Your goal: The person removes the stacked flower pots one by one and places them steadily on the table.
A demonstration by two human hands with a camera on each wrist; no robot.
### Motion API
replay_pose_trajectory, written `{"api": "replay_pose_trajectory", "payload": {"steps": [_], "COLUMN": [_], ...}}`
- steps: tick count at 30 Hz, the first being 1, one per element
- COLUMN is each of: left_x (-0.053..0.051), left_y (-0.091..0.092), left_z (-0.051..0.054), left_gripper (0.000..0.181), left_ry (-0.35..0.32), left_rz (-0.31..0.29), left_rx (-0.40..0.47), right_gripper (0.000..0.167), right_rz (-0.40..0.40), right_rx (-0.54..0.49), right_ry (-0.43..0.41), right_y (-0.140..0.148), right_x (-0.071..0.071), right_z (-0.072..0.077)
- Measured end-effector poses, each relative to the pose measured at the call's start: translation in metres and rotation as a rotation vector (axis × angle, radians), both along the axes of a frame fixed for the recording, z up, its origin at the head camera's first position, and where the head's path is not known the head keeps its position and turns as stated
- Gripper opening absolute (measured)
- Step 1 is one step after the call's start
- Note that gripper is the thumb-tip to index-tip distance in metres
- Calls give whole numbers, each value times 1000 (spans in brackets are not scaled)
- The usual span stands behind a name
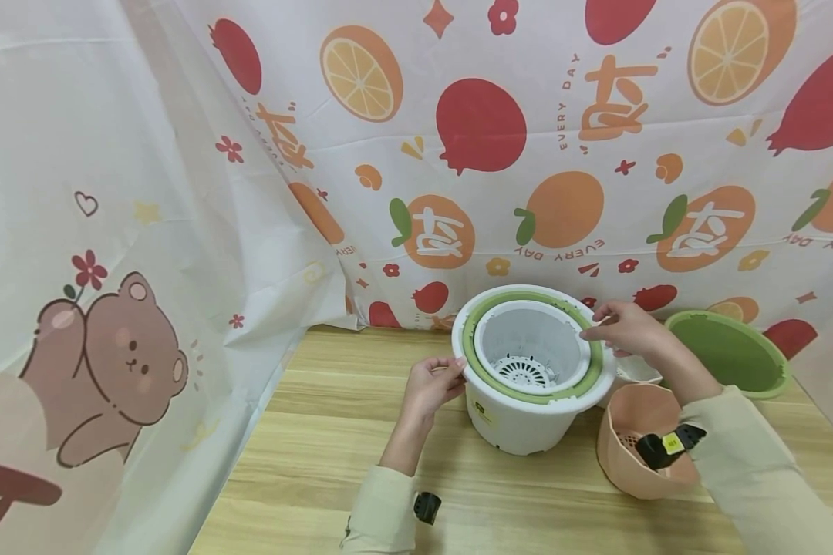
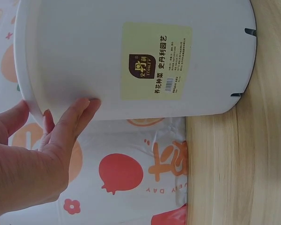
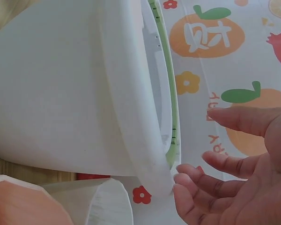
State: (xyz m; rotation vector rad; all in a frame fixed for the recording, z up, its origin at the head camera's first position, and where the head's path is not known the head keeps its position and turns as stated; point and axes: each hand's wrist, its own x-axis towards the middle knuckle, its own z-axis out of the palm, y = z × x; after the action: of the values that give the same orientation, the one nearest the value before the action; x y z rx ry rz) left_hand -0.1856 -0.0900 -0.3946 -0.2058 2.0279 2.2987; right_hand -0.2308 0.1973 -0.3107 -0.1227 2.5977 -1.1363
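A large white flowerpot stands upright on the wooden table. Nested inside it are a green pot, seen as a ring, and a smaller white pot with a slotted bottom. My left hand pinches the large pot's rim at the left, thumb on top and fingers below, as the left wrist view also shows. A pale label is stuck on that pot's side. Over the right part of the rims hovers my right hand, fingers loosely spread; in the right wrist view its lower fingertips come close to the outer rim.
Right of the nested pots stands a pink pot with a perforated bottom, partly below my right forearm. Behind it are a small white pot and a wide green pot. A fruit-printed cloth hangs behind the table.
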Motion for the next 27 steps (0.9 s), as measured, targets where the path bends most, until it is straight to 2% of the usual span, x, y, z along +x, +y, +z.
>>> {"api": "replay_pose_trajectory", "payload": {"steps": [7,14,27], "left_x": [0,1,0], "left_y": [0,0,0], "left_z": [1,1,0], "left_gripper": [22,22,23], "left_ry": [-5,-5,-1], "left_rz": [1,5,-2], "left_rx": [7,8,2], "right_gripper": [44,46,42], "right_rz": [11,20,8], "right_rx": [53,125,189], "right_ry": [30,103,135], "right_y": [-5,-12,-21], "right_x": [-3,-6,-7], "right_z": [-1,-7,-15]}}
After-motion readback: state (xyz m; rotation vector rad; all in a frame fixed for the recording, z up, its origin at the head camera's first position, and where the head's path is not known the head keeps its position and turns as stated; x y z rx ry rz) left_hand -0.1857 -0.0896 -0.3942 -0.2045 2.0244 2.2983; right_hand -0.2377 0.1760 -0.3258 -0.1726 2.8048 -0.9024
